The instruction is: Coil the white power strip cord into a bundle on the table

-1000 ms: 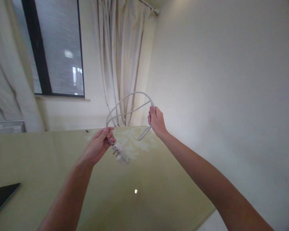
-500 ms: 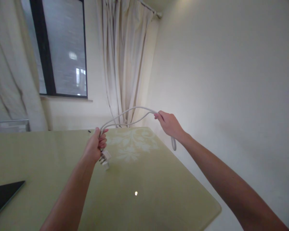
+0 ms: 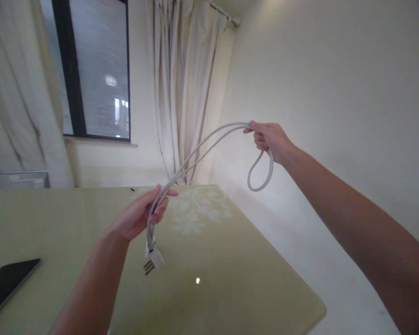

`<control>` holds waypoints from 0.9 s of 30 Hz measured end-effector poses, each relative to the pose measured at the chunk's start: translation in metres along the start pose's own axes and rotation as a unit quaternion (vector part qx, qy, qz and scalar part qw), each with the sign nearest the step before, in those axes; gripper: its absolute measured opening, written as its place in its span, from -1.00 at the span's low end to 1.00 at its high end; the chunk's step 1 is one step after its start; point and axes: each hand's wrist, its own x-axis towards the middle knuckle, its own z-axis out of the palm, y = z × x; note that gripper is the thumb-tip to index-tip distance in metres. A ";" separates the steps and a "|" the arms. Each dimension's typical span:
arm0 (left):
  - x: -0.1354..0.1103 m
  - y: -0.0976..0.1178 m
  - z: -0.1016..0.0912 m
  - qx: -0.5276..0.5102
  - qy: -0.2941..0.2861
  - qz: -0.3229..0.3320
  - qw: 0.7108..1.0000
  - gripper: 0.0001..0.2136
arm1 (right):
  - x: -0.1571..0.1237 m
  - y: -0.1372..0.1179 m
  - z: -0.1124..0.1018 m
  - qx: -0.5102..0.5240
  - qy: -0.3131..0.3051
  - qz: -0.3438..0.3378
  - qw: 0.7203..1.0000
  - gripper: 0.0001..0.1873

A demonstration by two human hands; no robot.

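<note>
A white power cable (image 3: 202,149) runs doubled between my two hands, above a pale green table (image 3: 230,260). My left hand (image 3: 143,216) is closed loosely round the two strands near their lower end. The white plug (image 3: 152,259) with metal prongs dangles just below that hand. My right hand (image 3: 270,138) is raised up to the right and pinches the far bend of the cable. A small loop (image 3: 260,172) of cable hangs down from it.
A dark flat tablet or phone (image 3: 5,284) lies at the table's left edge. A floral print (image 3: 195,214) marks the tabletop's far end. Behind stand a window (image 3: 97,70), cream curtains (image 3: 185,83) and a plain wall on the right.
My right hand has risen and moved right, stretching the doubled cable out. The plug has slipped lower below my left hand, whose fingers have loosened.
</note>
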 end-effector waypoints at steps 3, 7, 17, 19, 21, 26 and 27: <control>0.005 0.001 0.016 -0.112 -0.013 0.027 0.993 -0.76 | 0.009 -0.022 0.011 0.024 -0.036 -0.009 0.999 -0.66; 0.002 0.007 0.021 -0.173 -0.013 0.047 0.984 -0.86 | 0.009 -0.030 0.020 -0.007 -0.080 -0.031 0.996 -0.71; 0.006 0.006 0.023 -0.135 0.056 0.078 0.986 -0.79 | -0.006 -0.004 0.027 -0.258 -0.118 -0.197 0.938 -0.58; 0.006 0.008 0.026 -0.120 0.067 0.087 0.987 -0.80 | -0.008 -0.001 0.029 -0.310 -0.095 -0.236 0.916 -0.57; 0.005 0.011 0.029 -0.109 0.082 0.085 0.987 -0.80 | -0.010 0.001 0.030 -0.356 -0.087 -0.275 0.889 -0.59; 0.002 0.012 0.034 -0.026 0.139 0.098 0.985 -0.75 | -0.012 0.015 0.030 -0.445 -0.113 -0.238 0.856 -0.57; 0.002 0.011 0.034 -0.006 0.146 0.113 0.983 -0.71 | -0.012 0.022 0.031 -0.457 -0.128 -0.195 0.858 -0.54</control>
